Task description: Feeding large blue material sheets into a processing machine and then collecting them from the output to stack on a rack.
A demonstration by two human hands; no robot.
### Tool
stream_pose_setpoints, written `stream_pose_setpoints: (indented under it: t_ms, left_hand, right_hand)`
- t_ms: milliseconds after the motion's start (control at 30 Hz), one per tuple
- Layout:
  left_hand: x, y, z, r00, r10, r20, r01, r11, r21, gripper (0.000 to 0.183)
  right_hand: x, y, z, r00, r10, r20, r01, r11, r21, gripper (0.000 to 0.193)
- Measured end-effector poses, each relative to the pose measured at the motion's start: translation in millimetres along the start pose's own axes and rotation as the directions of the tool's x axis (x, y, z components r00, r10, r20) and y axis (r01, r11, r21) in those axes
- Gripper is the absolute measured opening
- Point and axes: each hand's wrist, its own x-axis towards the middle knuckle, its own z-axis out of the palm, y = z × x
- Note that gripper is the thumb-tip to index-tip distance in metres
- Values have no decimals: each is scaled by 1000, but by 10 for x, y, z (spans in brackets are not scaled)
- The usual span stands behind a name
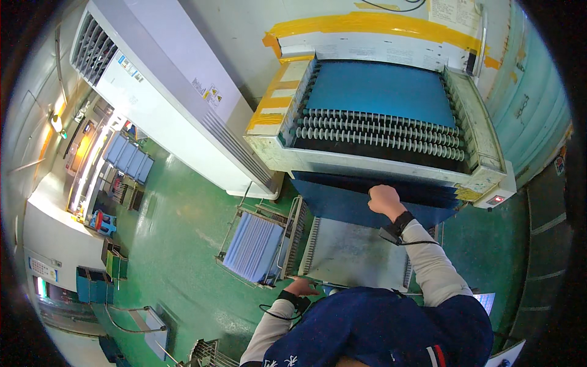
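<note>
On floor, rack of blue panels, right grip holding sheet, left grip unclear

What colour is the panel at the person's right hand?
Dark blue; the panel at the right hand shows best in the head view.

– Looking like what?
– Like a broad, thin, dark blue panel, plain-faced.
– Lying where?
– Just right of the frame's centre, stretching sideways.
– Posed how?
– Slanting in the frame, upper edge dropping toward the right; gripped near that edge, partly hidden there.
</note>
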Motion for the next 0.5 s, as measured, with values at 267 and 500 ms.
stream_pose_setpoints:
  t_ms: [267,500]
  left_hand:
    - [-30,130,-101,998,-57,39,55,997,52,77]
    - [-44,51,-61,1000,-20,17,20,999,27,78]
  right_hand:
    - [-15,21,-23,1000,26,4,-26,1000,-1,19]
    - [8,-2,-13,1000,15,0,-15,1000,3,20]
